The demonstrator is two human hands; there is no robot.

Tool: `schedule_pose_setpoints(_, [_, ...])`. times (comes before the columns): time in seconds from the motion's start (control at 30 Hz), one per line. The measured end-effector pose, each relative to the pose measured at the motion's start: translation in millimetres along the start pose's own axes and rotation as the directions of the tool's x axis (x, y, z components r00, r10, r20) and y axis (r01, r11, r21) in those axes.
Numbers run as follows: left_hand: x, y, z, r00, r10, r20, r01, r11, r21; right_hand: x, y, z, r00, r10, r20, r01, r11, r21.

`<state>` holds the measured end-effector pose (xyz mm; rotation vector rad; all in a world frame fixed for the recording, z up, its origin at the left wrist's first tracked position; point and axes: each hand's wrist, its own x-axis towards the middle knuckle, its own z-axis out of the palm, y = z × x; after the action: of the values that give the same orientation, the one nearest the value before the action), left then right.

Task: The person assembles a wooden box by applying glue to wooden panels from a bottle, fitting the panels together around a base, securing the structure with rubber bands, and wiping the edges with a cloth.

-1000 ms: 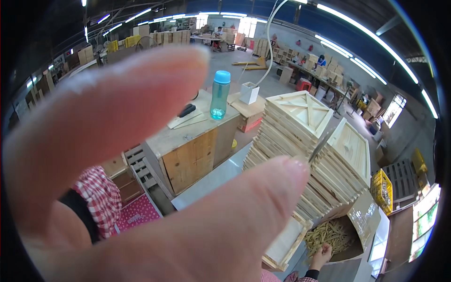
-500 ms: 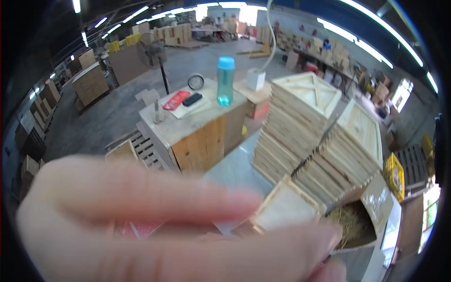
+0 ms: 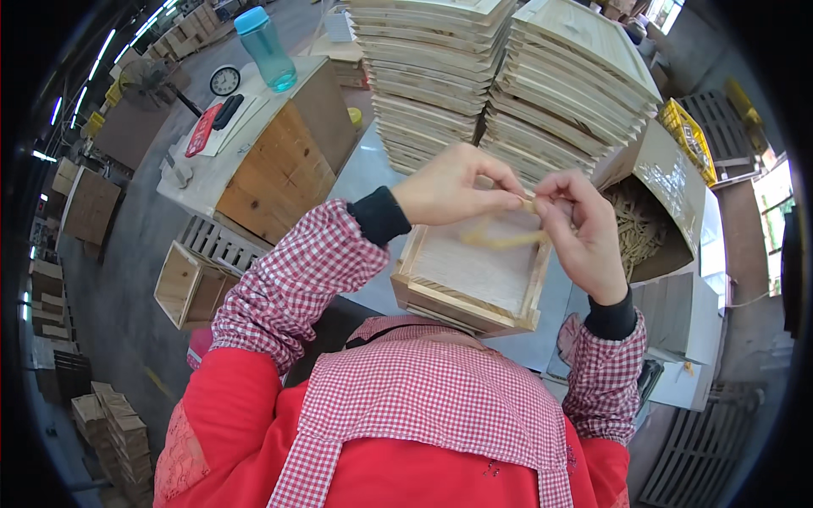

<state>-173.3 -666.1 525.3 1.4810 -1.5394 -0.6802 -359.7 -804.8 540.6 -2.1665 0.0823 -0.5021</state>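
Over a small light-wood box (image 3: 461, 306) with a pale inner surface, my two hands come together at the fingertips. My left hand (image 3: 457, 186) is pinched on one part of a thin yellowish strip (image 3: 508, 241), perhaps cord. Thumb and fingers of my right hand (image 3: 586, 233) are closed on the strip close by. Part of it hangs below the fingertips in a blurred loop, so its exact kind cannot be told. The box rests on a grey-blue tabletop (image 3: 360, 178) in front of my chest.
Two tall stacks of wooden panels, a left stack (image 3: 423, 85) and a right stack (image 3: 567, 106), stand just beyond the box. An open carton (image 3: 673, 182) of straw-coloured pieces (image 3: 633, 227) is at the right. On a cabinet (image 3: 279, 161) at left stand a blue bottle (image 3: 269, 52) and a clock (image 3: 225, 80).
The view has tilted down. A hand that was blurred close before the camera is now lower, over the box, and both hands show pinched on the strip.
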Motion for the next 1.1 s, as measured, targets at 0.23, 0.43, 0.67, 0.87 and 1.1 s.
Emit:
schedule_pose_setpoints(0.23, [-40,13,-4,0.874,-0.209,0.438,0.398,0.825,-0.401,-32,-23,-6,0.95,0.244,0.194,-0.263,0.962,0.075])
schedule_pose_setpoints(0.43, [-28,-56,-72,0.972,0.229,-0.051,-0.162,0.815,0.556,-30,56,-55,1.0,-0.001,0.004,0.004,0.81,-0.586])
schedule_pose_setpoints(0.67, [-50,-95,-76,0.992,0.032,-0.121,0.037,0.85,0.526,-42,116,-42,0.998,0.036,-0.053,-0.055,0.901,-0.43])
schedule_pose_setpoints(0.87, [-113,-29,-35,1.0,0.016,-0.001,-0.015,0.955,0.295,-97,59,-24,0.994,0.071,0.087,-0.036,0.937,-0.347])
schedule_pose_setpoints(1.1, [-137,-25,-18,0.999,-0.028,0.019,0.021,0.961,0.277,-110,25,-1,0.969,0.154,0.195,-0.099,0.959,-0.267])
